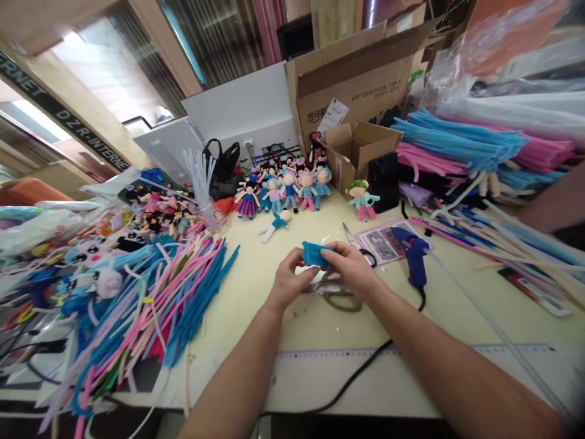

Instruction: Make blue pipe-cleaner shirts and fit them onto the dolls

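Note:
Between both hands is a small flat blue piece (315,254), roughly rectangular; its exact kind is not clear. My left hand (291,277) pinches its left edge, and my right hand (351,265) grips the right edge with the thumb on its face. Below my hands lie scissors with olive-brown handles (342,300), partly hidden by the right hand. A second pair of scissors with black handles (369,257) rests just beyond the right hand. Ahead of my hands, a faceless doll in blue and white (276,224) lies on the table.
Colourful pipe cleaners (183,299) heap on the left, with more bundles (461,140) at right. Several finished dolls (292,189) stand at the back near a cardboard box (356,146). A blue glue gun (414,256) with a black cable stands right. A ruler (320,353) lies along the front.

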Demonstrator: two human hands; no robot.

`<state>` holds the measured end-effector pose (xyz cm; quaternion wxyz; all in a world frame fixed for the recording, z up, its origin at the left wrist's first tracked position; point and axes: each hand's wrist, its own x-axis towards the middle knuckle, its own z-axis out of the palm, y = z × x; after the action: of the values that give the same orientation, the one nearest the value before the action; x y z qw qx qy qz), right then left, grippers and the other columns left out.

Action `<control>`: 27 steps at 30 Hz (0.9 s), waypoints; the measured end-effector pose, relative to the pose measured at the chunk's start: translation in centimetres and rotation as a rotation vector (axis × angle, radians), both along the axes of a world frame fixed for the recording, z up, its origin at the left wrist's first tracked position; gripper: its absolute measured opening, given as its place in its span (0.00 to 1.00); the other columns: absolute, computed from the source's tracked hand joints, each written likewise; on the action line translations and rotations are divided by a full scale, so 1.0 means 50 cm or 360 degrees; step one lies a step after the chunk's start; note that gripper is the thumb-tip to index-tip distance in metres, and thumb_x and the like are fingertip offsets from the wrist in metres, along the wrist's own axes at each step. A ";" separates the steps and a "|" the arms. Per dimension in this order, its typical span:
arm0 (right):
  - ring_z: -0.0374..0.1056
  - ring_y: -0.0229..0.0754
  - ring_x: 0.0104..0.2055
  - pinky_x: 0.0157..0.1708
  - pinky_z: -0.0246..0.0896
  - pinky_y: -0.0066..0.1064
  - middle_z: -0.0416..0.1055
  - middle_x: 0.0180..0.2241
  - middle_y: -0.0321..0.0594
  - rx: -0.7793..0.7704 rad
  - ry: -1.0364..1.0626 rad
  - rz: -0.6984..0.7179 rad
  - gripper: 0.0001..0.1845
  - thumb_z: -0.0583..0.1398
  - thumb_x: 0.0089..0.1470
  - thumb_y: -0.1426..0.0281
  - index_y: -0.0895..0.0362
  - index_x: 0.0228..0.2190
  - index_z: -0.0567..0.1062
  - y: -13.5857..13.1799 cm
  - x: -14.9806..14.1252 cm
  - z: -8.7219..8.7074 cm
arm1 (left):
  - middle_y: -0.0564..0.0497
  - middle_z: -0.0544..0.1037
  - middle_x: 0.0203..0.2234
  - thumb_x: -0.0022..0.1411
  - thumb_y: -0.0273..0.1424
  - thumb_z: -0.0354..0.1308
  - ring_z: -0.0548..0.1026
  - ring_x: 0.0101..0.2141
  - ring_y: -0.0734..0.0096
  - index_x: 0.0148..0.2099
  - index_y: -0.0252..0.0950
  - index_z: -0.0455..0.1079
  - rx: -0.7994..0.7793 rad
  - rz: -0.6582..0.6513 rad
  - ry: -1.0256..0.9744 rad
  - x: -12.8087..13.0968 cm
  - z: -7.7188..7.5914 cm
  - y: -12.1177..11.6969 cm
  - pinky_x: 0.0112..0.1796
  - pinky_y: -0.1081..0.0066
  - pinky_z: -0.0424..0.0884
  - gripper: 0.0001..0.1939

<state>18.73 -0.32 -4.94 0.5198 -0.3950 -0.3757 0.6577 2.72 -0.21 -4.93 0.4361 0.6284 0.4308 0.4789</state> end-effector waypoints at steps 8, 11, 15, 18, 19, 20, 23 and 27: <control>0.65 0.31 0.20 0.23 0.65 0.24 0.66 0.21 0.31 -0.0351 0.0190 0.0292 0.18 0.67 0.43 0.58 0.58 0.27 0.69 0.005 0.008 -0.007 | 0.48 0.75 0.35 0.53 0.36 0.63 0.71 0.36 0.69 0.42 0.35 0.73 -0.0125 0.0078 -0.0088 -0.032 0.009 0.022 0.37 0.71 0.67 0.15; 0.64 0.30 0.19 0.21 0.65 0.23 0.66 0.22 0.31 -0.0379 0.0167 0.0310 0.16 0.66 0.46 0.59 0.57 0.28 0.68 0.005 0.007 -0.014 | 0.51 0.75 0.27 0.54 0.36 0.62 0.70 0.29 0.72 0.35 0.35 0.74 -0.0074 0.0069 0.0086 -0.029 0.008 0.015 0.33 0.73 0.66 0.10; 0.65 0.31 0.21 0.21 0.66 0.24 0.67 0.23 0.32 -0.0397 0.0147 0.0354 0.15 0.64 0.49 0.59 0.57 0.30 0.68 0.002 0.006 -0.009 | 0.56 0.69 0.20 0.57 0.37 0.59 0.66 0.22 0.77 0.36 0.37 0.70 0.0011 0.0117 0.0228 -0.024 0.003 0.006 0.25 0.76 0.63 0.09; 0.65 0.31 0.21 0.21 0.66 0.23 0.67 0.24 0.32 -0.0389 0.0140 0.0360 0.14 0.64 0.49 0.61 0.56 0.31 0.68 0.002 0.007 -0.005 | 0.58 0.66 0.18 0.60 0.40 0.55 0.64 0.17 0.78 0.40 0.38 0.67 -0.0037 0.0121 0.0302 -0.023 -0.001 0.004 0.19 0.78 0.61 0.11; 0.65 0.31 0.21 0.21 0.66 0.23 0.67 0.24 0.32 -0.0389 0.0134 0.0356 0.13 0.64 0.49 0.61 0.56 0.31 0.68 0.003 0.007 -0.005 | 0.59 0.67 0.18 0.60 0.41 0.54 0.65 0.17 0.78 0.41 0.38 0.66 -0.0065 0.0118 0.0308 -0.022 -0.002 0.004 0.18 0.78 0.61 0.12; 0.65 0.31 0.21 0.21 0.65 0.23 0.67 0.23 0.32 -0.0389 0.0127 0.0351 0.13 0.64 0.48 0.62 0.57 0.31 0.68 0.004 0.008 -0.005 | 0.58 0.67 0.19 0.60 0.42 0.54 0.66 0.17 0.78 0.41 0.38 0.66 -0.0101 0.0101 0.0294 -0.022 -0.001 0.005 0.17 0.78 0.61 0.13; 0.64 0.31 0.20 0.20 0.64 0.22 0.66 0.22 0.32 -0.0384 0.0131 0.0328 0.12 0.64 0.48 0.65 0.57 0.31 0.69 0.009 0.012 -0.007 | 0.57 0.69 0.21 0.59 0.43 0.55 0.69 0.19 0.77 0.44 0.37 0.64 -0.0247 -0.0077 0.0165 -0.022 0.003 0.007 0.18 0.78 0.65 0.16; 0.63 0.30 0.20 0.20 0.62 0.22 0.66 0.21 0.32 -0.0373 0.0172 0.0290 0.11 0.64 0.47 0.66 0.58 0.30 0.69 0.014 0.015 -0.010 | 0.56 0.70 0.21 0.56 0.39 0.57 0.71 0.21 0.76 0.46 0.35 0.65 -0.0361 -0.0257 0.0030 -0.020 0.011 0.009 0.21 0.77 0.69 0.18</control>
<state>19.48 0.38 -5.43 0.4277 -0.3813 -0.3022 0.7618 1.73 0.22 -4.38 0.5374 0.6122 0.4343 0.3844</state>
